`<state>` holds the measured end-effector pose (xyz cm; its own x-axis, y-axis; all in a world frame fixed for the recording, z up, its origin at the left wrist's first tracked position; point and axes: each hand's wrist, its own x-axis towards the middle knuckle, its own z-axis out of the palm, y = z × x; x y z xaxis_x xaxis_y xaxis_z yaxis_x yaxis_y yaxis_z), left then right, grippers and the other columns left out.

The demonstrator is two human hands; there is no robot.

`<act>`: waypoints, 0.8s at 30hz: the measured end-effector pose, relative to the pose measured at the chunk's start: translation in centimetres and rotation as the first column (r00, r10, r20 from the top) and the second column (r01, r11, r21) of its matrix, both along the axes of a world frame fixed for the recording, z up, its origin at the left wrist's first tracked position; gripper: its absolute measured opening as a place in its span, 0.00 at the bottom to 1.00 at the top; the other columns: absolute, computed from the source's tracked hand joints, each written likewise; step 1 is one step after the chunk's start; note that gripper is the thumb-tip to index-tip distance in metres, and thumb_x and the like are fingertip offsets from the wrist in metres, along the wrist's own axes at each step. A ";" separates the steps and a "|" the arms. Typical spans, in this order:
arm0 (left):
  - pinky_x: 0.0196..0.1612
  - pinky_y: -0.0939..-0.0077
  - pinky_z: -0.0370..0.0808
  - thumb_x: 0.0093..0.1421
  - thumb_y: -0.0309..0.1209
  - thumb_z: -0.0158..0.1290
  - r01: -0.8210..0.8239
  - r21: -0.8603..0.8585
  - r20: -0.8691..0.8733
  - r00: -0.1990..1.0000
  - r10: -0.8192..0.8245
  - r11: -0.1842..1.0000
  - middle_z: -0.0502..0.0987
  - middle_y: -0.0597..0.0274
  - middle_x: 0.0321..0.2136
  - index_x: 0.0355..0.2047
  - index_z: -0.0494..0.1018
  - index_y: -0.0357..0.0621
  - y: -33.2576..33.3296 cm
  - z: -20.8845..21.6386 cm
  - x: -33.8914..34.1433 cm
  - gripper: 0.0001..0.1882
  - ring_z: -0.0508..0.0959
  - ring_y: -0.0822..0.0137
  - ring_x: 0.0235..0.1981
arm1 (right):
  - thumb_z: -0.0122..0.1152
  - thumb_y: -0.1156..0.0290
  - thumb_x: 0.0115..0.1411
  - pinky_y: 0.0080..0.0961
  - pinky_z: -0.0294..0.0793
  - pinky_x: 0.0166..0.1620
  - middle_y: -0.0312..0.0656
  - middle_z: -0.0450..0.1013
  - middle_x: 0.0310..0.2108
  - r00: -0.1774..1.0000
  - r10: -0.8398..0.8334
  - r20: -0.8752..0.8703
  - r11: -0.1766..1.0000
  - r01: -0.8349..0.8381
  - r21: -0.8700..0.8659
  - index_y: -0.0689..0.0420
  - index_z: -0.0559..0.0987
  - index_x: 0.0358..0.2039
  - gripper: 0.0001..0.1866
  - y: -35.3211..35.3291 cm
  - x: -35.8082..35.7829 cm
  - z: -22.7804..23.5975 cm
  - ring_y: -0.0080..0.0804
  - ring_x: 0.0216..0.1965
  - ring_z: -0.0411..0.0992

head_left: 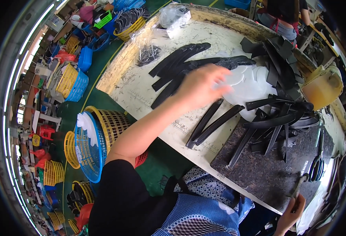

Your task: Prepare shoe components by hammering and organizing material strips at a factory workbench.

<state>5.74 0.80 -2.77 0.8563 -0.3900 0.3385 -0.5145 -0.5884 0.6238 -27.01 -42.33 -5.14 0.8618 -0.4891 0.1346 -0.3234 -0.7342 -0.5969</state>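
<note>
My left hand [206, 84], blurred by motion, is over the table with its thumb and fingers apart. Beneath and beside it lie thin white rounded sheets [251, 84] and long curved black strips [177, 59]. Two more black strips [219, 125] lie on the white tabletop [173, 131], on the near side of that hand. At the lower right, my right hand [293, 214] is closed around a slim tool with a pale handle [298, 187]; its kind is hard to make out. A tangled heap of black strips [279, 122] rests on a dark board [243, 173] beyond that hand.
Black-handled scissors [317, 167] lie on the board's right side. A tub of amber material [323, 87] stands at the table's right edge, near black scraps [281, 63]. Left of the table are a blue basket [88, 157] and a yellow basket [112, 126]. Another person [279, 19] is beyond the table.
</note>
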 end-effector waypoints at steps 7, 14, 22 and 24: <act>0.46 0.62 0.77 0.53 0.35 0.68 -0.334 0.283 0.216 0.935 0.280 0.899 0.74 0.56 0.36 0.40 0.77 0.39 6.6 -3.5 -0.6 0.18 0.77 0.54 0.41 | 0.58 0.66 0.70 0.13 0.64 0.30 0.34 0.73 0.36 0.862 -0.455 0.225 0.723 0.210 0.658 0.57 0.76 0.45 0.09 2.9 1.7 5.5 0.16 0.28 0.67; 0.38 0.65 0.76 0.53 0.26 0.66 -0.330 0.280 0.578 0.808 0.116 0.902 0.75 0.61 0.35 0.38 0.81 0.41 5.3 -3.1 -1.2 0.12 0.77 0.59 0.36 | 0.54 0.64 0.71 0.11 0.53 0.19 0.30 0.66 0.23 0.918 -0.351 0.184 0.693 0.123 0.710 0.61 0.74 0.50 0.15 3.9 3.1 3.5 0.12 0.17 0.58; 0.30 0.80 0.66 0.72 0.42 0.40 -0.197 -0.567 -0.313 0.950 0.013 0.800 0.76 0.64 0.20 0.29 0.75 0.38 4.7 3.1 -2.9 0.23 0.71 0.75 0.22 | 0.50 0.69 0.71 0.16 0.50 0.13 0.30 0.54 0.12 0.912 -0.323 0.252 0.491 -0.066 0.869 0.54 0.67 0.29 0.11 7.3 4.8 4.2 0.16 0.11 0.51; 0.35 0.78 0.70 0.73 0.41 0.40 -0.264 -0.628 -0.378 0.926 0.009 0.732 0.81 0.55 0.29 0.27 0.76 0.37 1.7 4.6 -4.0 0.24 0.75 0.74 0.26 | 0.50 0.69 0.71 0.17 0.51 0.14 0.35 0.62 0.13 0.943 -0.145 0.301 0.497 -0.194 0.846 0.54 0.66 0.24 0.15 8.4 5.7 4.1 0.18 0.10 0.53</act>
